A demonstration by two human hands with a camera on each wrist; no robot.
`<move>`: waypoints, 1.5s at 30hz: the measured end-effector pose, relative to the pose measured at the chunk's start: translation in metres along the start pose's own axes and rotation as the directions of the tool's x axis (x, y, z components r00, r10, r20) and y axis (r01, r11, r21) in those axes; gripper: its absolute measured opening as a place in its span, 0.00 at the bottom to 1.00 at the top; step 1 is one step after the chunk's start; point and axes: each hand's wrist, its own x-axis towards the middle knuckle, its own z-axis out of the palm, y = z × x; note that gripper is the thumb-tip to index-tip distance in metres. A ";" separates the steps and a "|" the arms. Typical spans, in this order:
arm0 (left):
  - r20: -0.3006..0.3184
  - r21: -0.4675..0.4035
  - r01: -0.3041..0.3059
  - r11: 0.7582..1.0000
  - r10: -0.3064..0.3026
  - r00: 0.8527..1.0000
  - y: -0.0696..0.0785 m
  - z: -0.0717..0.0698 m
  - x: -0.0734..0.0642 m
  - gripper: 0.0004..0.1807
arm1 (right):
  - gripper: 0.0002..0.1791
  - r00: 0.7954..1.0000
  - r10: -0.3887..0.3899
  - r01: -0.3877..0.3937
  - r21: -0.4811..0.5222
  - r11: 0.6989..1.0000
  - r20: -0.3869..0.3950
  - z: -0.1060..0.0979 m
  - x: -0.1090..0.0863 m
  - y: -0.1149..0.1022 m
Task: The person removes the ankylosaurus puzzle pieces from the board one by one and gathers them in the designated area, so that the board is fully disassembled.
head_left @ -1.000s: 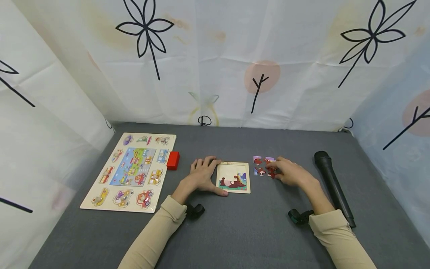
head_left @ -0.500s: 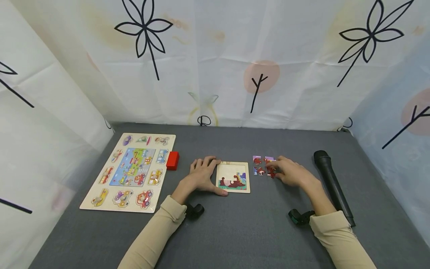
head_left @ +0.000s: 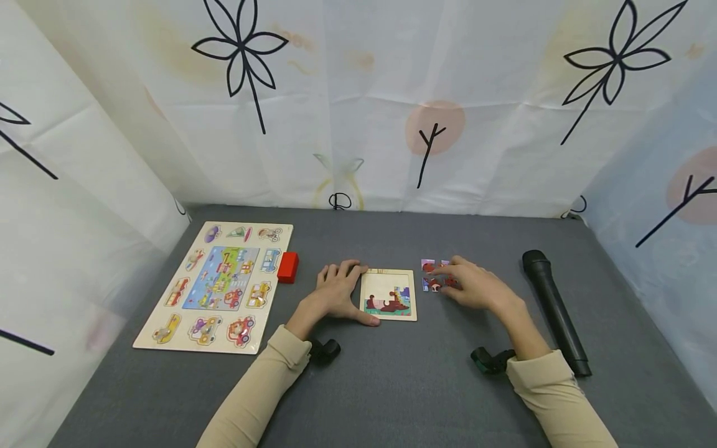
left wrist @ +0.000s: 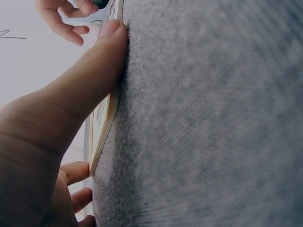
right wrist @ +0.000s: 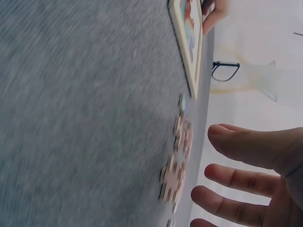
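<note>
My left hand (head_left: pixel 336 292) grips a small wooden jigsaw tray (head_left: pixel 389 314), thumb at its near left corner and index finger at its far left corner. Inside the tray, a partial picture in dark red, green and purple fills the lower part and right side; bare wood shows above. Just right of it lie several loose jigsaw pieces (head_left: pixel 428 266), red and purple, partly covered by my right hand (head_left: pixel 473 285). In the right wrist view the pieces (right wrist: pixel 173 177) lie flat, and the thumb and fingers hover apart from them with nothing between.
A large wooden peg puzzle board (head_left: pixel 224 330) with vehicle pictures lies at the left, a red block (head_left: pixel 288 267) against its right edge. Beyond my right hand lies a black microphone (head_left: pixel 557 314). A white patterned cloth (head_left: pixel 370 74) stands behind the grey table (head_left: pixel 392 386).
My right hand has lifted off the right-hand pieces and shifted slightly left over the group, its fingers spreading. The left hand and the tray stay where they were.
</note>
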 end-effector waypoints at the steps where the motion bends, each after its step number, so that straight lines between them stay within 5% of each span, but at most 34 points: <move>1: 0.002 0.000 0.000 1.000 0.000 1.000 0.000 0.000 0.000 0.64 | 0.20 1.000 -0.003 0.003 0.002 1.000 -0.005 0.000 0.001 -0.002; 22: 0.008 0.010 0.001 1.000 -0.001 1.000 -0.002 0.000 0.002 0.64 | 0.20 0.992 -0.129 0.129 0.002 0.992 0.016 0.023 0.026 -0.038; 45: 0.019 0.005 -0.008 1.000 0.008 1.000 -0.003 0.001 0.003 0.64 | 0.21 0.992 -0.073 0.072 0.016 0.997 0.104 0.033 0.032 -0.051</move>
